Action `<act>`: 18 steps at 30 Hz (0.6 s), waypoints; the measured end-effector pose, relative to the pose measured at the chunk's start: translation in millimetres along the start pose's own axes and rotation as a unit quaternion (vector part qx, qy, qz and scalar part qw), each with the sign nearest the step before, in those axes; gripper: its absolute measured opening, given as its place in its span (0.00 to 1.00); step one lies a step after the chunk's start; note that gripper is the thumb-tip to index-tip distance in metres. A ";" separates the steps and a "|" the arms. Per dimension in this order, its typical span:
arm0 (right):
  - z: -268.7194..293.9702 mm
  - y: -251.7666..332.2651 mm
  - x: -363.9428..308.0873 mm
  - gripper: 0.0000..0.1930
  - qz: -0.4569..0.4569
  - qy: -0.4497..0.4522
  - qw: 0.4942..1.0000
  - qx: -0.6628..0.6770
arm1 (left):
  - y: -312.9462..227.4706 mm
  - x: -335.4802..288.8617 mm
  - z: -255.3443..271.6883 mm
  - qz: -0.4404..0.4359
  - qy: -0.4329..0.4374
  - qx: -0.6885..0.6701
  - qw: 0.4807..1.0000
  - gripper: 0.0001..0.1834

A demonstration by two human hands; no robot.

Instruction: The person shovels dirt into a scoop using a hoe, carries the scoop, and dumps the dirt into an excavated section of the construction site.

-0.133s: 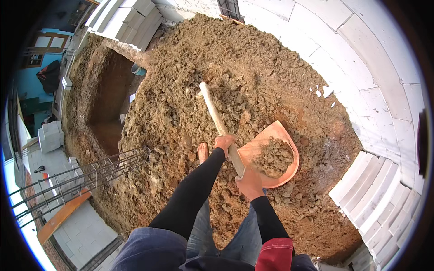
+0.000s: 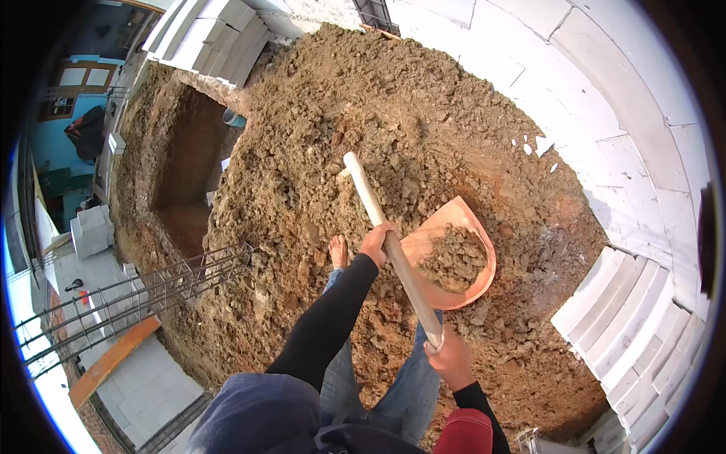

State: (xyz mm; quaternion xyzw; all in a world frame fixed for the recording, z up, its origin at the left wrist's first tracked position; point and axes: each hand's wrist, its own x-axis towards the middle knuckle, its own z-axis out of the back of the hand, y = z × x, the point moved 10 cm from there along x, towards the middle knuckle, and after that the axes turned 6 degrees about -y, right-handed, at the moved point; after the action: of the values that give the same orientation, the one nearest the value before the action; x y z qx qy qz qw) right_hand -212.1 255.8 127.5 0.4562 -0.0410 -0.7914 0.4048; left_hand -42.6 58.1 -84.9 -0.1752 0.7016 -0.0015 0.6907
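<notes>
Both my hands are closed round the pale wooden handle of a hoe point(image 2: 366, 191), which slants from the far left toward me. My left hand point(image 2: 376, 244) grips it about midway. Lower down, my right hand point(image 2: 452, 359) wraps its near end. The hoe's far end rests at the loose brown soil point(image 2: 363, 98); its blade cannot be made out there. Just right of the handle lies an orange scoop-shaped pan point(image 2: 484, 219), open toward the left. A heap of soil point(image 2: 456, 259) sits in it. My bare left foot point(image 2: 338, 251) stands on the dirt.
A deep rectangular pit point(image 2: 181, 170) lies to the left, with a bucket point(image 2: 234, 118) at its edge. A steel rebar cage point(image 2: 162, 291) juts in at left. White blocks are stacked at the far left point(image 2: 219, 38) and right point(image 2: 616, 303), beside a block wall point(image 2: 597, 98).
My right hand has slid back along the handle to its near end, away from the pan. The hoe has shifted slightly right and toward me, with my left hand still on it.
</notes>
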 end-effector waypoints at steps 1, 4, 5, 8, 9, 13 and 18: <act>-2.5 -28.1 -25.0 0.22 -0.025 0.023 0.999 -0.013 | 2.9 10.4 -4.4 -0.006 0.019 -0.053 0.998 0.08; -24.6 -136.6 -66.2 0.22 -0.038 0.019 0.997 -0.061 | 97.5 -14.0 -21.5 0.045 0.046 -0.040 0.997 0.11; -21.0 -166.8 -93.1 0.22 -0.058 0.012 0.996 -0.064 | 143.1 -38.4 -34.5 0.109 0.031 -0.036 0.993 0.14; -17.9 -176.8 -145.2 0.23 -0.080 0.019 0.993 -0.083 | 154.2 -92.8 -25.4 0.144 0.060 -0.060 0.986 0.12; -15.9 -164.8 -138.7 0.24 -0.049 -0.010 0.996 -0.071 | 145.2 -104.5 -21.6 0.143 0.068 -0.076 0.984 0.12; -63.8 -43.4 -36.8 0.25 0.150 -0.134 0.978 -0.054 | -54.2 -143.1 30.2 -0.069 0.084 -0.039 0.993 0.12; -49.3 260.1 117.0 0.23 0.362 -0.203 0.907 0.071 | -440.4 -322.5 76.4 -0.520 0.067 0.005 0.851 0.13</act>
State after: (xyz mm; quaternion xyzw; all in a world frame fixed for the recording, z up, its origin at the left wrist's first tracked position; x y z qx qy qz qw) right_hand -48.0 17.4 131.2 0.2670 -0.3405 -0.6612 0.6128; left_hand 133.8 -257.0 331.5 -0.5109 0.5528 -0.3755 0.5408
